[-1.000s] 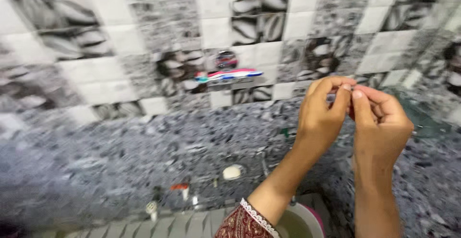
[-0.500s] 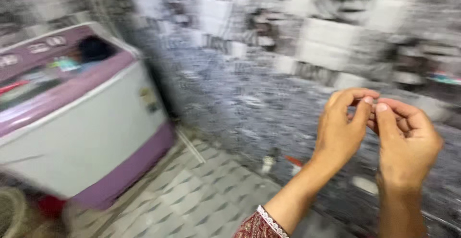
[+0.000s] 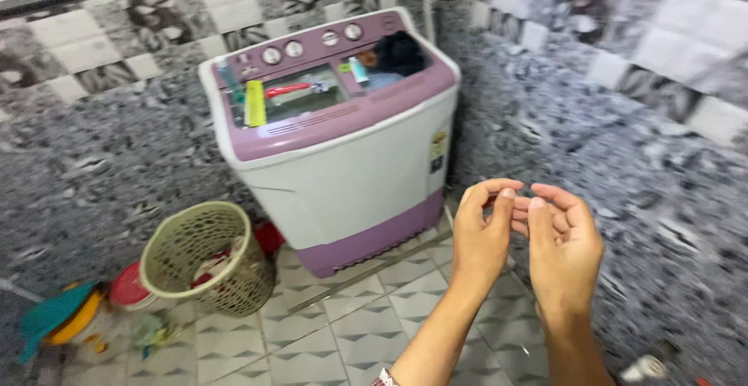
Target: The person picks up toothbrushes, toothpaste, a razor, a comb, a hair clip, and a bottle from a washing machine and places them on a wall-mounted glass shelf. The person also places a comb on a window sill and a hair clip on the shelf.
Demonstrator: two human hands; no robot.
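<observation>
**Fingertips meeting in mid-air, washing machine beyond**

The left hand curls its fingers narrow toward the thumb; the right hand is loosely curled just beside. Whether anything is pinched between them I cannot tell; if so, judged tiny and light. Far left stand the washing machine and a woven basket on the tiled floor.

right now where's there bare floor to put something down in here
The tiled floor is free between the woven basket, the washing machine and the left hand. The corner left of the basket is crowded with a red-lidded container and a teal and orange item. The machine's top is cluttered.
</observation>
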